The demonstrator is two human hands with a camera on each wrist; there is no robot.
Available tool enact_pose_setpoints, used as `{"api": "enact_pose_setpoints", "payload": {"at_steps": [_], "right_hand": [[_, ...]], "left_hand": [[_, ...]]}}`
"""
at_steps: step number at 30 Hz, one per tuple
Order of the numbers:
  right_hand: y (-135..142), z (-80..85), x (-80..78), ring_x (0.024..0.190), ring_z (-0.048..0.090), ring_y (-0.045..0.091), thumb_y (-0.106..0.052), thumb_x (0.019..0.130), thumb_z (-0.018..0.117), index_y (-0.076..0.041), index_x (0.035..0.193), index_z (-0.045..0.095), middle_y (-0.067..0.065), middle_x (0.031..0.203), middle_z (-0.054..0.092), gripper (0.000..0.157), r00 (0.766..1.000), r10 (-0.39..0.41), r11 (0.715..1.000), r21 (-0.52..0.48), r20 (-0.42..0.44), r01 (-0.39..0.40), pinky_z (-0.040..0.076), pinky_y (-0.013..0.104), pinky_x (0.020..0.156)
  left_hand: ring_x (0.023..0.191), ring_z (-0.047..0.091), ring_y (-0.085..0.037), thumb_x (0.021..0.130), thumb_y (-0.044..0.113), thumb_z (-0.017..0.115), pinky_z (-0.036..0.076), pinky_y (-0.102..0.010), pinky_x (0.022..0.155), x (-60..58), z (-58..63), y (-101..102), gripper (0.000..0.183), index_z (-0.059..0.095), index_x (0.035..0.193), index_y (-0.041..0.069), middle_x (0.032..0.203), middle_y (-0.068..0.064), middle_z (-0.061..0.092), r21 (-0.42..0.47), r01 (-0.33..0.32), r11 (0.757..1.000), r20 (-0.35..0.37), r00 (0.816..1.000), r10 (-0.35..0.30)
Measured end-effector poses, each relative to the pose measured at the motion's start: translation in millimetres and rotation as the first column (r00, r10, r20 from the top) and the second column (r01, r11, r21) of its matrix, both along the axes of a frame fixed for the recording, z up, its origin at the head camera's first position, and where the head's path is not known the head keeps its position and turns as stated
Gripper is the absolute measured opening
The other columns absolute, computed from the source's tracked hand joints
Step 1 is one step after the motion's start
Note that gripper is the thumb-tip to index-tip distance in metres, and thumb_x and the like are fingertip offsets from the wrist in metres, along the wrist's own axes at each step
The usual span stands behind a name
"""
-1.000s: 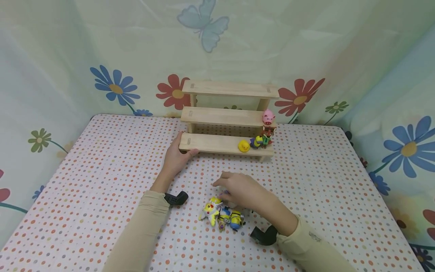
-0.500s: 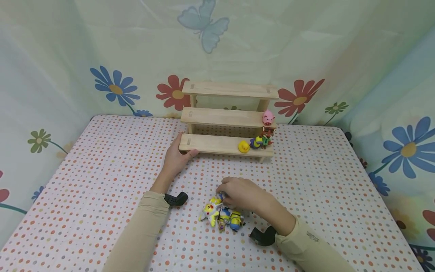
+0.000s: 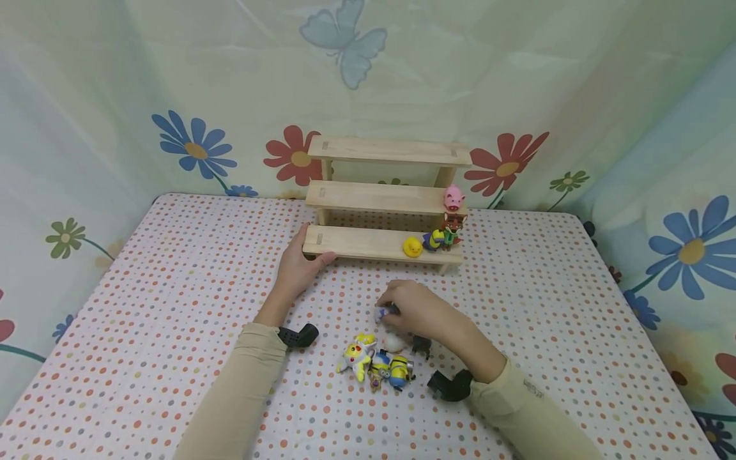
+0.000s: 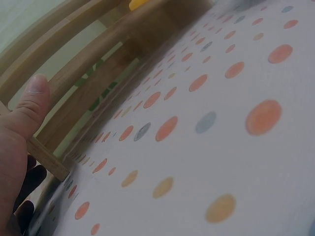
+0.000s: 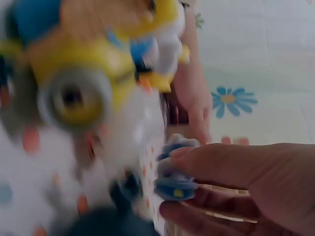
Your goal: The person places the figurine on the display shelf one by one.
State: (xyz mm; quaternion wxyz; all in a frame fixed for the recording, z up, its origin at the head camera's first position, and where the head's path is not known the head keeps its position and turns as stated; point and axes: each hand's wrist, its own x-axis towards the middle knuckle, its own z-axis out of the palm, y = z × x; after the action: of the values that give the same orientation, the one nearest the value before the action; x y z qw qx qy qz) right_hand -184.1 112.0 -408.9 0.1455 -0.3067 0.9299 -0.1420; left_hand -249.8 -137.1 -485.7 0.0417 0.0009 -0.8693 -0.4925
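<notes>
My left hand grips the left end of a three-tier wooden shelf, its thumb on the front edge of the lowest step. Between thumb and fingers, my right hand pinches a small blue-and-white figurine, raised just beyond a cluster of toys. That cluster has a yellow-and-white figure, a minion figure, another minion, a white rounded toy and a dark grey toy partly under the right hand. The held figurine's details are blurred.
On the lowest step's right side sit a yellow duck, a caped minion and a fox figure. A pink pig sits on the middle step. Dotted cloth covers the table; a flowered curtain hangs behind.
My right hand has closed on the blue-and-white figurine and lifted it away from the cluster, toward the shelf, uncovering the white and dark grey toys. The left hand stays put.
</notes>
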Motion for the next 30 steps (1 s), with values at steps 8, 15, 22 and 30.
{"api": "enact_pose_setpoints", "payload": {"at_steps": [8,15,22,30], "right_hand": [[15,1.5,-19.8,0.086,0.063,0.014,-0.02,0.084,0.073,-0.007,0.105,0.067,0.004,0.097,0.066,0.026,0.983,-0.18,0.975,-0.136,-0.038,0.173,0.054,0.026,0.071],[17,-0.3,-24.1,0.091,0.064,0.019,-0.02,0.089,0.066,-0.006,0.112,0.059,0.007,0.102,0.065,0.028,0.957,-0.288,0.915,-0.304,-0.034,0.265,0.056,0.032,0.077],[18,2.5,-21.4,0.083,0.057,0.015,-0.018,0.086,0.07,-0.006,0.111,0.064,0.005,0.1,0.054,0.028,0.94,-0.313,0.882,-0.408,-0.138,0.234,0.053,0.027,0.07],[24,9.1,-29.3,0.072,0.061,0.015,-0.019,0.076,0.08,-0.006,0.098,0.066,0.006,0.094,0.059,0.029,0.845,-0.328,0.896,-0.423,-0.422,0.137,0.053,0.027,0.061]], "left_hand": [[0.145,0.024,-0.026,0.076,0.06,0.068,0.023,-0.044,0.117,-0.2,-0.2,0,0.105,0.016,0.153,0.011,0.157,-0.009,0.023,-0.006,0.001,1.0,-0.004,1.0,-0.001],[0.145,0.024,-0.026,0.076,0.06,0.068,0.023,-0.043,0.117,0.5,-0.8,0,0.105,0.015,0.153,0.011,0.157,-0.009,0.023,0.004,0.008,1.0,-0.006,1.0,-0.008],[0.144,0.025,-0.026,0.076,0.06,0.068,0.023,-0.044,0.117,2.1,-0.9,-1,0.105,0.015,0.154,0.012,0.157,-0.009,0.025,0.011,0.008,1.0,-0.009,1.0,-0.008],[0.144,0.026,-0.027,0.076,0.058,0.069,0.025,-0.045,0.116,1.5,0.3,0,0.105,0.016,0.153,0.011,0.156,-0.01,0.025,0.018,0.016,1.0,-0.011,1.0,-0.015]]}}
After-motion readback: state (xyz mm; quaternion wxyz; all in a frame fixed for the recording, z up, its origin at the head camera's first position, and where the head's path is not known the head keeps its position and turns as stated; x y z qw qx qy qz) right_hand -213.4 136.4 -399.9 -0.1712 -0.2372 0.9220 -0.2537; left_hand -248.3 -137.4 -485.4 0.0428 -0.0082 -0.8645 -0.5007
